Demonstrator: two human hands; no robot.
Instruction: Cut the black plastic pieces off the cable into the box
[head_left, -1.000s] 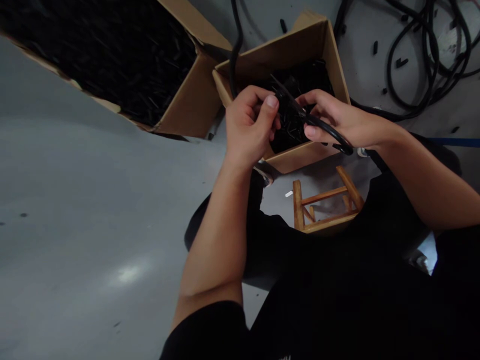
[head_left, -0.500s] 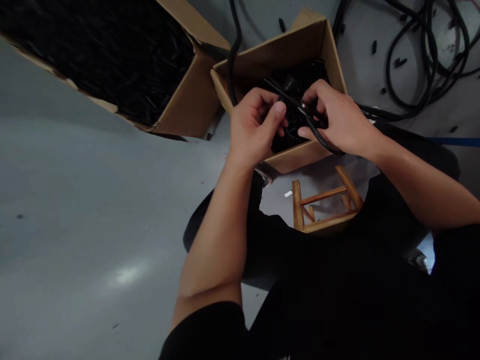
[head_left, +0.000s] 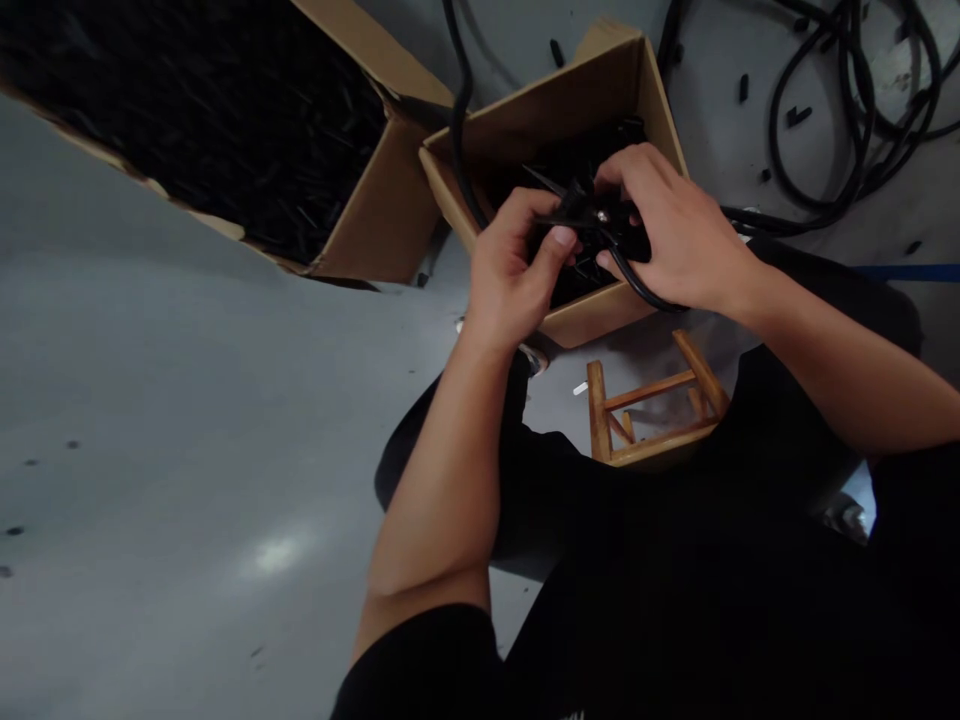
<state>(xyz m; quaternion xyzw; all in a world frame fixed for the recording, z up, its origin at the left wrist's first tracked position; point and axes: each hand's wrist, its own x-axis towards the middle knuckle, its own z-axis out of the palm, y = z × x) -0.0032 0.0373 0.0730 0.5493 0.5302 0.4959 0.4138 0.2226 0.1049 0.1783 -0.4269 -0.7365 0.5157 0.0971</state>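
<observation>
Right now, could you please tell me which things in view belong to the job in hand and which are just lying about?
In use, it seems:
open scissors in the right hand;
left hand beside them;
smaller carton of black pieces below.

Apparently lying about:
stray pieces on the floor;
small white item;
coiled cable, role unclear.

Floor (head_left: 187, 420): gray, with a shiny spot (head_left: 276, 553) at 8 o'clock.
Stool (head_left: 649, 391): brown wood, just past 3 o'clock.
White bit (head_left: 580, 388): tiny, near the stool at its 9 o'clock side.
Big box (head_left: 375, 215): brown cardboard, at 10 o'clock, lots of little black bits (head_left: 225, 130) inside.
Black cord (head_left: 867, 110): lies in loops on the floor at 2 o'clock.
Blue strip (head_left: 911, 272): thin and straight, just before 3 o'clock.
</observation>
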